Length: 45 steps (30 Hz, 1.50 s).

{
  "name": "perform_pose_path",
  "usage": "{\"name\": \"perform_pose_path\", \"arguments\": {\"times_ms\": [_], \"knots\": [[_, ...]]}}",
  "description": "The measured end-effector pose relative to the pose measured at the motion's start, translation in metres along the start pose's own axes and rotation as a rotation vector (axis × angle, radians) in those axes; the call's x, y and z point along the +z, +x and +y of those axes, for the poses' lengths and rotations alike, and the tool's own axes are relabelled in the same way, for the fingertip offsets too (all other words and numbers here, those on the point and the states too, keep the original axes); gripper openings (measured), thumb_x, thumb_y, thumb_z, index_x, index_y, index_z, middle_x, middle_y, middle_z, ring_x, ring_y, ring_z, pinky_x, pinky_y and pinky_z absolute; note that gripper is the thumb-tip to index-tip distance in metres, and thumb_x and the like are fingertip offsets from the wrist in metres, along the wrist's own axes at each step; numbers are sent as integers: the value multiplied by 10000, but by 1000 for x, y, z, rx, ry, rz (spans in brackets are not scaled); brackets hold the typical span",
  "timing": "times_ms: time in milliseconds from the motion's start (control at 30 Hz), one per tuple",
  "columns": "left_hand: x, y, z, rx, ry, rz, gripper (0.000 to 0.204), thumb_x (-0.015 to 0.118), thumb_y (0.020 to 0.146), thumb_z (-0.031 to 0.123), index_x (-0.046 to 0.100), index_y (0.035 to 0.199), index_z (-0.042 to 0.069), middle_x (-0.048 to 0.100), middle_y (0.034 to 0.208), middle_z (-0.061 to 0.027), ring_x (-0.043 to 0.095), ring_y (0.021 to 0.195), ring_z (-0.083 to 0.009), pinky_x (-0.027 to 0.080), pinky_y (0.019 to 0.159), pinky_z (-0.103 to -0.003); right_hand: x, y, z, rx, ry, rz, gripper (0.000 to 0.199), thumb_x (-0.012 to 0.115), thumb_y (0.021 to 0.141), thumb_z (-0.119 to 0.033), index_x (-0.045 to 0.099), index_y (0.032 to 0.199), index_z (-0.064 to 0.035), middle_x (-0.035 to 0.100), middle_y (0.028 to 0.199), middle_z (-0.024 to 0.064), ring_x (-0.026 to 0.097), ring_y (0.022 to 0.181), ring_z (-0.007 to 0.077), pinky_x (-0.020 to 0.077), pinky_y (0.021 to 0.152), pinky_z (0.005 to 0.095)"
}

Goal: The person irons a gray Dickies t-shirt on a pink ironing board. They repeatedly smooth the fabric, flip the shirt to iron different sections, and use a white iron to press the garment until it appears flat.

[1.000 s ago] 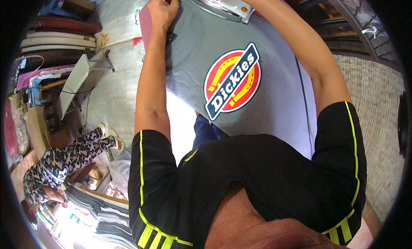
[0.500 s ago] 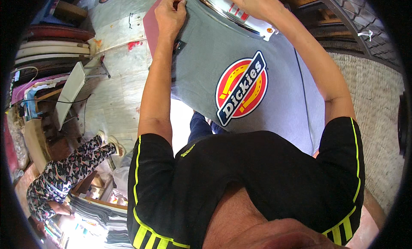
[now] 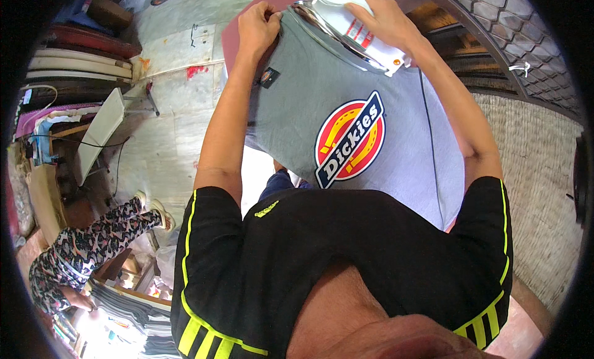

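A grey T-shirt [image 3: 284, 118] with a large red, yellow and black printed emblem lies spread over a maroon-covered board [image 3: 232, 40]. My left hand [image 3: 258, 30] pinches the shirt's fabric at its far left edge, fingers closed. In my right hand [image 3: 390, 19] is the white handle of a clothes iron [image 3: 352, 28], whose shiny metal base rests on the shirt near the collar. The iron's far end runs close to the top of the picture. A small dark label [image 3: 268, 77] sits on the shirt below my left hand.
A dark cord [image 3: 431, 136] runs down across the shirt's right side. A metal lattice gate [image 3: 513, 43] stands at the far right. Left, a white folding stool [image 3: 102, 133] and stacked boards [image 3: 77, 68] line the floor. A person in patterned clothes [image 3: 93, 244] bends at the lower left.
My view has shifted, so the board, shirt and both hands sit lower in the picture. More of the iron's handle shows now. Both hands keep their holds.
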<state>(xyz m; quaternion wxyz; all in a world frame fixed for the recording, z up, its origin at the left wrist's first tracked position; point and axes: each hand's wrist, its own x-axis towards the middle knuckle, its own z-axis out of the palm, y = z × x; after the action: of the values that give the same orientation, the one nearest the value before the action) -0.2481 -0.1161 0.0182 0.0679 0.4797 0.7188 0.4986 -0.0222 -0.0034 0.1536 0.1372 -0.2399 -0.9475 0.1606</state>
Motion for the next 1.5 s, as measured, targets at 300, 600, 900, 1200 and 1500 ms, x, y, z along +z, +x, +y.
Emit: {"name": "perform_pose_path", "arguments": {"times_ms": [300,600,900,1200,1500], "knots": [[8,-5,-1,29,-55,38,133,709,802,158,696,838,30,687,774,-144,672,722,-271,522,689,-370,6,16,-2,212,-138,-70,432,546,934,-328,568,1241,-25,662,933,294,658,887,445,522,804,485],[3,-5,-2,137,24,51,166,717,808,171,691,838,10,670,763,-132,648,691,-258,509,677,-356,-10,28,-4,202,182,-67,383,528,942,-345,617,1046,13,679,877,280,708,705,351,561,664,461],[16,-33,64,414,300,42,471,689,846,321,612,1226,55,568,1304,-176,505,1216,-381,373,989,-547,-138,-148,34,638,-60,-10,349,566,913,-313,613,1020,16,678,843,152,668,687,217,544,665,358],[90,-65,65,325,582,-104,860,438,908,658,374,1477,17,301,1555,-238,260,1433,-458,184,1144,-587,-234,-302,78,544,-320,28,468,521,987,-480,613,1223,-87,673,1034,84,621,904,171,487,835,334],[98,-58,43,302,713,-18,918,378,904,722,364,1483,10,323,1553,-217,285,1437,-415,199,1141,-557,-88,-249,46,378,-20,98,327,625,913,-324,602,1000,-10,673,770,246,695,727,385,532,654,463]]}}
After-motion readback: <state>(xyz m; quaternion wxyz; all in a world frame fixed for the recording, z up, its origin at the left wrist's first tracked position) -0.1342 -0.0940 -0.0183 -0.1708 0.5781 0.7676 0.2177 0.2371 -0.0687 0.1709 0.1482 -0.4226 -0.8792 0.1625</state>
